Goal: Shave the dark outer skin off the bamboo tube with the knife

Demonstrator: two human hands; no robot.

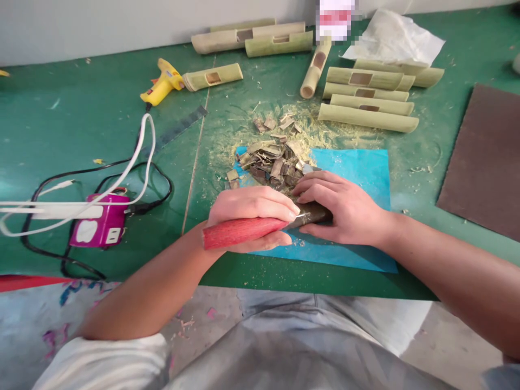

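Observation:
My left hand [254, 206] is closed round a red-handled carving knife [244, 232], its thin metal tip pointing right. The tip meets a dark bamboo tube [311, 214], which my right hand [345, 203] grips from the right. Both hands cover much of the tube. Under them lies a blue sheet [357, 173]. Just beyond my hands is a heap of bamboo chips and shavings [274, 162], partly on the sheet.
Notched bamboo tubes [368, 115] lie at the back right, with white paper [396, 38] over some. Other tubes [280, 43] lie by the wall. At left are a yellow glue gun [164, 81], cables and a purple power adapter [99, 222]. A brown board [483, 162] lies right.

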